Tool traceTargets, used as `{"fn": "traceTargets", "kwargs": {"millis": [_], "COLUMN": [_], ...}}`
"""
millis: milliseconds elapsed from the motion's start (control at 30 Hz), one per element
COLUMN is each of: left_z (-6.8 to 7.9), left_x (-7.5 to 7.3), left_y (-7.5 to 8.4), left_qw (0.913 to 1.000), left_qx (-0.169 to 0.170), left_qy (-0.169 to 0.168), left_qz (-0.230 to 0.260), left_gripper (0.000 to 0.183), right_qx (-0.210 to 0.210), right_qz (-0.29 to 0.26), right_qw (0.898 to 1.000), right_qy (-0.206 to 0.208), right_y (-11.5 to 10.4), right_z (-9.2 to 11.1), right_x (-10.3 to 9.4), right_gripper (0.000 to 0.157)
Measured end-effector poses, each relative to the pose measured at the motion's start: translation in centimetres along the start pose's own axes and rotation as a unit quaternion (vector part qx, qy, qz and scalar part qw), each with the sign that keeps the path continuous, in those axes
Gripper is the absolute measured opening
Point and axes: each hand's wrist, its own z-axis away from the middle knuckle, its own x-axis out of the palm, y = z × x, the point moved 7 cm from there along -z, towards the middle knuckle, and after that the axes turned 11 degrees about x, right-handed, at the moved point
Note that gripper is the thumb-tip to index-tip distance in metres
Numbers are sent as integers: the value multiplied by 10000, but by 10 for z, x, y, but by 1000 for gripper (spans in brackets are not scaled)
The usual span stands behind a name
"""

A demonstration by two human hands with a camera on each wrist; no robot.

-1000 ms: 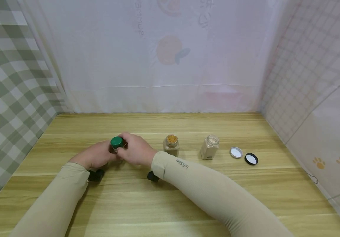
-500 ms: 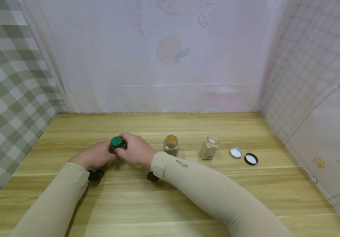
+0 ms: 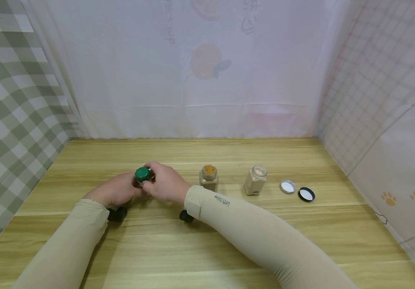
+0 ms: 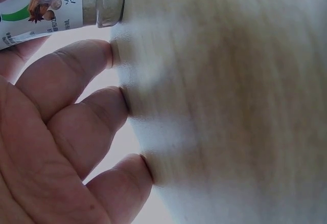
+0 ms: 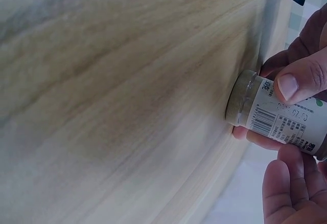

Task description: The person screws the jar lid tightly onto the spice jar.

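Note:
A spice jar with a green lid (image 3: pixel 142 174) stands upright on the table at left. My left hand (image 3: pixel 122 188) grips its body; the thumb (image 5: pixel 288 87) presses the label, and other fingertips (image 4: pixel 110 101) touch the tabletop. My right hand (image 3: pixel 165 182) holds the jar's upper part from the right, thumb in front and a finger behind; its other fingers (image 5: pixel 291 180) lie by the label. The jar's white label (image 4: pixel 43 9) shows star anise and cinnamon; its other side (image 5: pixel 283 114) has a barcode. Most of the jar is hidden by the hands in the head view.
Right of the hands stand an uncapped jar (image 3: pixel 209 178) with orange-brown contents on top and an uncapped jar (image 3: pixel 255 181) of pale powder. Farther right lie a silver-rimmed lid (image 3: pixel 287 186) and a black lid (image 3: pixel 306 194), white insides up. Curtains hang behind the wooden table (image 3: pixel 200 253).

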Motion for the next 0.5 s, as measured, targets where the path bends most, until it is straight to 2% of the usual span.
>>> {"fn": "traceTargets", "kwargs": {"millis": [233,300,400,500], "left_z": [1,1,1,0], "left_x": [1,1,1,1], "left_y": [1,1,1,2], "left_qw": [10000,10000,10000,10000], "left_qx": [-4,-25,24,49], "left_qy": [-17,-38,-25,-1], "left_qz": [0,-13,-72,-79], "left_gripper": [63,64,64,64], "right_qx": [57,63,71,-27], "right_qz": [-55,-63,2,79], "right_qw": [10000,10000,10000,10000], "right_qy": [-35,-26,-42,-20], "right_y": [1,1,2,0], "right_z": [0,0,0,1], "right_x": [1,1,2,1], "right_gripper": [29,31,41,42]}}
